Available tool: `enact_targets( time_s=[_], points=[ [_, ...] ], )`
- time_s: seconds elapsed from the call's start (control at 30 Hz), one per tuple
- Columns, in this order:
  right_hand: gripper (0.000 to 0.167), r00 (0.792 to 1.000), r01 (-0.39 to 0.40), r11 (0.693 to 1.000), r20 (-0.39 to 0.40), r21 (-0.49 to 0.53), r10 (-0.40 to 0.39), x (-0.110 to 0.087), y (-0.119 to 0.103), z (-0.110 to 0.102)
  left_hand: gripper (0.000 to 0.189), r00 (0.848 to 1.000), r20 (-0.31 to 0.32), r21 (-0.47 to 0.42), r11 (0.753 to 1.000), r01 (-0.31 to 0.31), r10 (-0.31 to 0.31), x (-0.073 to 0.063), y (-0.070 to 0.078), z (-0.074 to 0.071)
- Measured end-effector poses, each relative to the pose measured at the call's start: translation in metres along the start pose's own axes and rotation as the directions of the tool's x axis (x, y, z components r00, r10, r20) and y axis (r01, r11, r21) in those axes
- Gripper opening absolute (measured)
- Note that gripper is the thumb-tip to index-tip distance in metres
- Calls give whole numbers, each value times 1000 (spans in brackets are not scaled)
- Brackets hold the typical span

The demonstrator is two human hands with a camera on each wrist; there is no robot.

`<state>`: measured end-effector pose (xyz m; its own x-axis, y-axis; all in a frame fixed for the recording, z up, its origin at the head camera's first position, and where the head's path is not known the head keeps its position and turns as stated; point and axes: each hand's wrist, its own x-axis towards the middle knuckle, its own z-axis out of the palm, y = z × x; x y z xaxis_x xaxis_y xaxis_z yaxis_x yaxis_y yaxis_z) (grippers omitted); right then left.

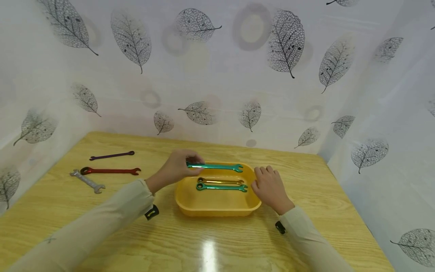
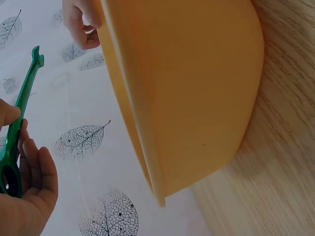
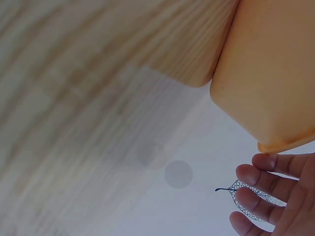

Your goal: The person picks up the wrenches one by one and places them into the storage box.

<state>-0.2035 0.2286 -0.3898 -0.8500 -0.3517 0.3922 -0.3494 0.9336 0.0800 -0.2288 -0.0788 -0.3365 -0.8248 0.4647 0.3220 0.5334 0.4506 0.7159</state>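
Observation:
My left hand point(image 1: 181, 165) pinches a shiny green combination wrench point(image 1: 221, 166) by its ring end and holds it above the far part of a yellow plastic basin point(image 1: 221, 212). Its open end points right. On the basin's floor lie a gold wrench point(image 1: 222, 181) and a second green wrench point(image 1: 222, 187), side by side. My right hand point(image 1: 272, 189) is at the basin's right rim, thumb toward the inside. In the right wrist view its fingers point(image 3: 266, 184) show outside, the index fingertip right at the rim, and the thumb is hidden.
Left of the basin on the wooden table point(image 1: 190, 249) lie a purple wrench point(image 1: 112, 155), a red wrench point(image 1: 110, 171) and a silver wrench point(image 1: 87, 181) set at a slant. A leaf-patterned sheet point(image 1: 217, 75) rises behind the table and at both sides.

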Motion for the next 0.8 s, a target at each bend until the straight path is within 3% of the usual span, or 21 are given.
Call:
enact_targets(
  time_s=[0.43,0.8],
  points=[
    [6,1000,-2,999,-22,-33,1,-1,1,2,9,997,68,17,999,-29,28,10,-1,11],
    [7,998,9,998,-63,-58,-13,-1,2,5,7,984,175,23,999,-23,19,15,-3,19]
  ],
)
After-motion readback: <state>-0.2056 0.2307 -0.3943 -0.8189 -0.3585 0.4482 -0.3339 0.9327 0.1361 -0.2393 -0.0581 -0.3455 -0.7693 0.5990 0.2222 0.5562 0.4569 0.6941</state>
